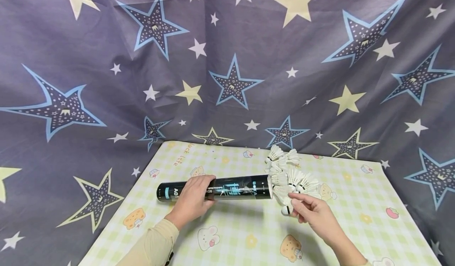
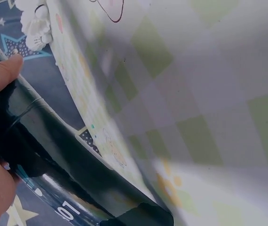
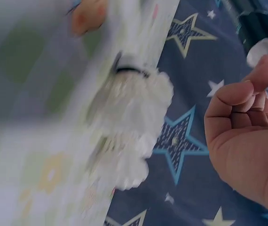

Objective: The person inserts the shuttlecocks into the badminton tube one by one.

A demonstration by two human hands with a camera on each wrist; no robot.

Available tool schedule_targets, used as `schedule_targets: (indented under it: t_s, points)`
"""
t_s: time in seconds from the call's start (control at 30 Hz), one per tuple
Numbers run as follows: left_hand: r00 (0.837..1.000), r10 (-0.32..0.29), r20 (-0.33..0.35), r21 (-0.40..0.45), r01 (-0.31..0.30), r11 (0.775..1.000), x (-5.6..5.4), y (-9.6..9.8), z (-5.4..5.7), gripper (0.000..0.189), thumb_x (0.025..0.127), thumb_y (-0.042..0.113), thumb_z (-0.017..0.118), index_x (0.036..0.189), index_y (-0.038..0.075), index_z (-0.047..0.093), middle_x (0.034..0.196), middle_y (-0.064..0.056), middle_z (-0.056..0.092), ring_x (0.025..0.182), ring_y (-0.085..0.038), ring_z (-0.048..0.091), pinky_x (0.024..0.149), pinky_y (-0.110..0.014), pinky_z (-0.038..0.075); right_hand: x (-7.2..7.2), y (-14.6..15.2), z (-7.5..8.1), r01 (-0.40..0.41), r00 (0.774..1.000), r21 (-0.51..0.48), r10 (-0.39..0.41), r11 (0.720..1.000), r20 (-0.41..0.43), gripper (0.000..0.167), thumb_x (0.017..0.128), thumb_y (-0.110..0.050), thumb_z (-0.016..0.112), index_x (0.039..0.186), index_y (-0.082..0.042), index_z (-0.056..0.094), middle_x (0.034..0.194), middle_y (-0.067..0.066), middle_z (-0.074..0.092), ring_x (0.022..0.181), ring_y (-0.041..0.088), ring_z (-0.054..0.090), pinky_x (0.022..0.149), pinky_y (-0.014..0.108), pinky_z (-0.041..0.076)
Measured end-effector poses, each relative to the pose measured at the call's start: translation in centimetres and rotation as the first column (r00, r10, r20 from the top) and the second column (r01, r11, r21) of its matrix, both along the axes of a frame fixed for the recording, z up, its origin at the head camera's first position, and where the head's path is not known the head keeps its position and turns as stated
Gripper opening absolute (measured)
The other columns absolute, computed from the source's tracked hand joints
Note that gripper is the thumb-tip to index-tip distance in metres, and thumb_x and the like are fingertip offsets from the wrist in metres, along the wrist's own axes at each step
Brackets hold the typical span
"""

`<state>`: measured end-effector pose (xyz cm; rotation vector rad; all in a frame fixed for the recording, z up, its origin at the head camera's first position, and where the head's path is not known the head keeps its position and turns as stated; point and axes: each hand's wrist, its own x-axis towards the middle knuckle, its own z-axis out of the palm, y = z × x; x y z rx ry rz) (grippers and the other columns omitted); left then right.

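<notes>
- So, the left hand (image 1: 193, 197) is wrapped around a black tube (image 1: 236, 189) held sideways above the checked surface (image 1: 249, 220)
- Right hand (image 1: 314, 214) has bent fingers right by one shuttlecock (image 1: 286, 210); can't tell if it's pinching it
- More white shuttlecocks (image 1: 306, 180) sit bunched on the surface, near the tube's white-rimmed end
- Starry dark cloth (image 1: 249, 33) hangs behind it all

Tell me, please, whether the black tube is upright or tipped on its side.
Tipped: in the head view, the left hand grips the black tube lengthwise across the picture, one end facing the white shuttlecocks.
</notes>
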<state>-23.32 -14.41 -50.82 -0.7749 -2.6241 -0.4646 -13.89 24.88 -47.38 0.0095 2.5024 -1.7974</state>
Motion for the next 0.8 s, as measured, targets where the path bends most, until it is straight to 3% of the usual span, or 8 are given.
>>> schedule_targets:
  t_s: [0.37,0.57,0.8]
  points:
    - [0.999,-0.001,-0.037,-0.026,0.0,1.0,0.2,-0.2,-0.2,0.08,0.075,0.022,0.096,0.145,0.013,0.057,0.137,-0.007,0.071,0.131,-0.028,0.066,0.119,-0.048,0.047,1.2,5.3,-1.7,0.111,0.985,0.094,-0.122,0.989,0.119,0.053,0.108,-0.029,0.065,0.149,0.003,0.058,0.088,0.005,0.075,0.071,0.014,0.066,0.066,0.029,0.058]
    - [0.999,0.034,-0.037,0.057,-0.031,0.998,0.5,0.0,-0.6,0.084,0.072,0.023,0.1,0.144,0.011,0.06,0.138,-0.009,0.07,0.131,-0.03,0.065,0.119,-0.052,0.046,1.7,7.4,-2.0,0.108,0.972,0.125,-0.131,0.986,0.194,0.061,0.109,-0.037,0.063,0.154,0.003,0.053,0.095,0.006,0.076,0.076,0.014,0.066,0.07,0.03,0.059]
    - [0.996,0.074,-0.046,0.15,-0.066,0.986,0.8,0.7,-1.2,0.086,0.067,0.016,0.102,0.142,0.008,0.062,0.138,-0.01,0.07,0.13,-0.034,0.064,0.121,-0.055,0.044,1.5,8.1,-2.6,0.13,0.966,0.13,-0.155,0.983,0.208,0.064,0.109,-0.04,0.061,0.155,0.003,0.05,0.102,0.006,0.077,0.081,0.013,0.067,0.073,0.029,0.059]
